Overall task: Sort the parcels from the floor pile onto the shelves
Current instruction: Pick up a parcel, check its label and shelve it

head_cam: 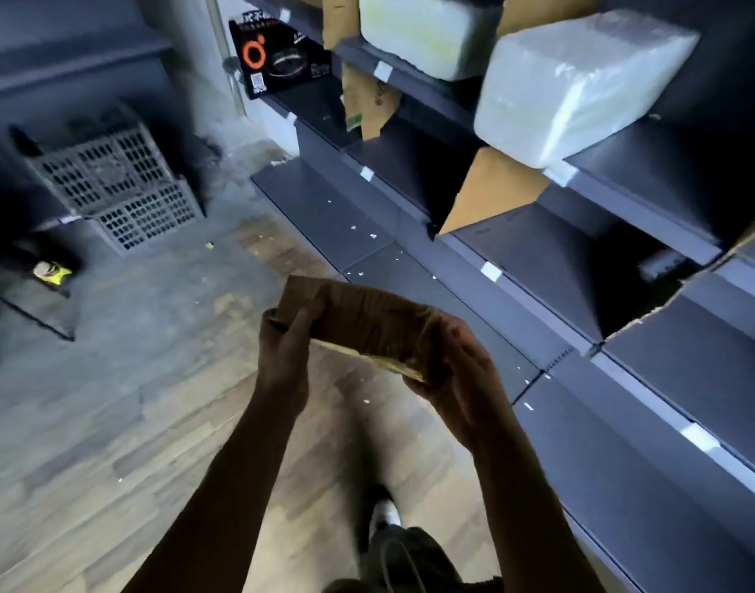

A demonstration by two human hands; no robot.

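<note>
Between left hand (284, 357) and right hand (457, 372), blurred parcel (367, 318)

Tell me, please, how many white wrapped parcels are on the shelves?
2. The farther white parcel sits on a shelf at the picture's top edge; the nearer white parcel juts over the shelf edge to its right. Others may be hidden out of frame.
</note>
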